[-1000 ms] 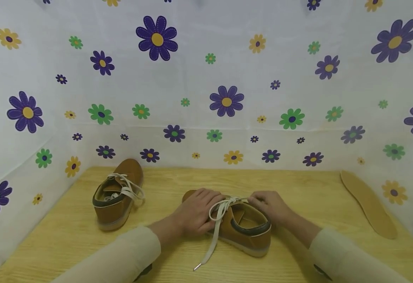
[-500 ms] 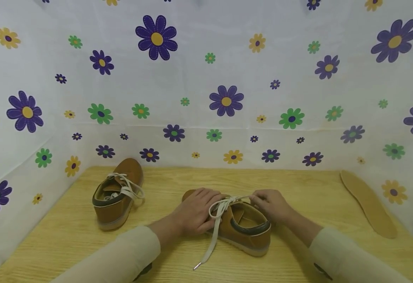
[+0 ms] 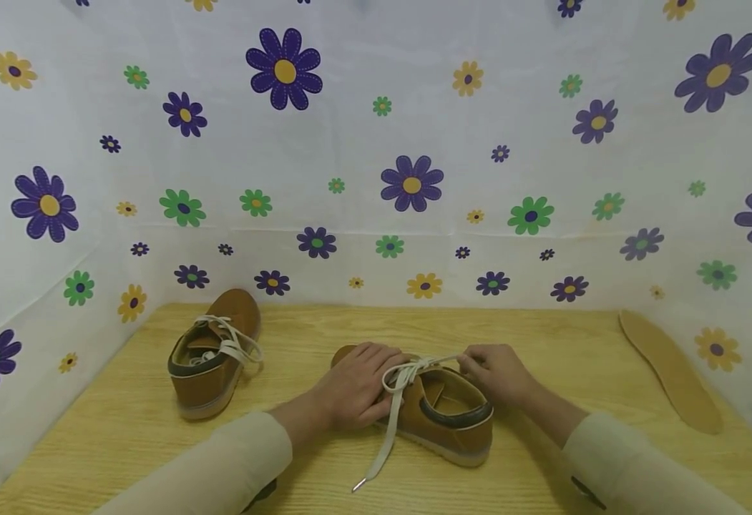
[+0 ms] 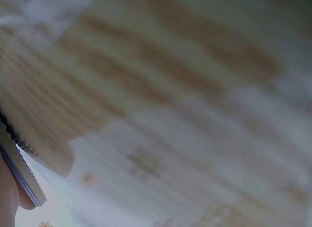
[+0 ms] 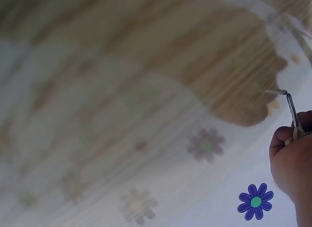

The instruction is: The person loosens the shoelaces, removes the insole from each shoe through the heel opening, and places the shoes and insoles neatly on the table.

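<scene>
A brown low-cut shoe [image 3: 443, 438] sits on the table with its heel towards me on the right. My left hand [image 3: 364, 386] holds its front part, thumb on the near side and fingers over the top. In the left wrist view the ridged sole edge [image 4: 24, 173] shows beside a finger. A cream shoelace [image 3: 408, 372] is looped on top, one end hanging to the table. My right hand [image 3: 494, 373], beyond the shoe's collar, pinches the other lace end; its tip [image 5: 292, 106] sticks out of the fist in the right wrist view.
Another brown laced shoe [image 3: 202, 393] stands at the back left. A tan insole [image 3: 672, 372] lies along the table's right edge. White flower-printed cloth [image 3: 350, 143] surrounds the wooden table [image 3: 311, 479] at the back and sides.
My right hand has drawn slightly to the right, and the stretch of lace between it and the shoe shows longer. My left hand has stayed on the shoe.
</scene>
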The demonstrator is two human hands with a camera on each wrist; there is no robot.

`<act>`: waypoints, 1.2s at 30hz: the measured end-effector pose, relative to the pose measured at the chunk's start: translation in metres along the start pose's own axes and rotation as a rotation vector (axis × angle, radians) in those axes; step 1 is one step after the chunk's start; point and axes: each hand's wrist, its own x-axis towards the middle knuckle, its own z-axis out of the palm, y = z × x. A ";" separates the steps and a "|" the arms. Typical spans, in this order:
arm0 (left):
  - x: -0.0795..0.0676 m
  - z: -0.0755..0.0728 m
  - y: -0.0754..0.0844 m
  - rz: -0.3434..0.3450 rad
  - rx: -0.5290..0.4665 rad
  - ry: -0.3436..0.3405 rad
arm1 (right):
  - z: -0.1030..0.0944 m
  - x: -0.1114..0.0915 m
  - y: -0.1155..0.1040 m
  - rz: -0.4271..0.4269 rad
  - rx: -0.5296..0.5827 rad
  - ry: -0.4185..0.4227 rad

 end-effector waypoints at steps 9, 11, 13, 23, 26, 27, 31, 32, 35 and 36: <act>0.000 0.002 0.000 0.011 0.015 0.023 | -0.001 0.001 0.002 0.003 -0.037 0.021; 0.000 0.002 -0.001 0.008 0.017 0.022 | -0.001 0.001 0.002 0.003 -0.035 0.022; 0.000 0.002 -0.001 0.001 0.017 0.014 | -0.001 0.002 0.003 0.005 -0.036 0.021; 0.001 0.001 0.000 0.005 0.017 0.008 | -0.001 0.002 0.003 0.011 -0.040 0.024; 0.001 0.002 -0.001 0.008 -0.001 0.016 | -0.001 0.001 0.003 0.016 -0.035 0.022; 0.001 0.003 -0.001 0.007 -0.002 0.017 | -0.001 0.001 0.002 0.017 -0.034 0.024; 0.000 0.003 -0.001 0.007 0.010 0.017 | -0.002 0.001 0.002 0.030 -0.036 0.031; 0.000 0.003 -0.001 0.008 0.014 0.017 | -0.002 0.000 0.002 0.035 -0.038 0.033; -0.001 0.003 -0.001 0.007 0.018 0.007 | -0.002 0.000 0.003 0.044 -0.042 0.031; -0.001 0.003 -0.001 0.002 0.015 -0.001 | -0.002 0.000 0.004 0.038 -0.043 0.031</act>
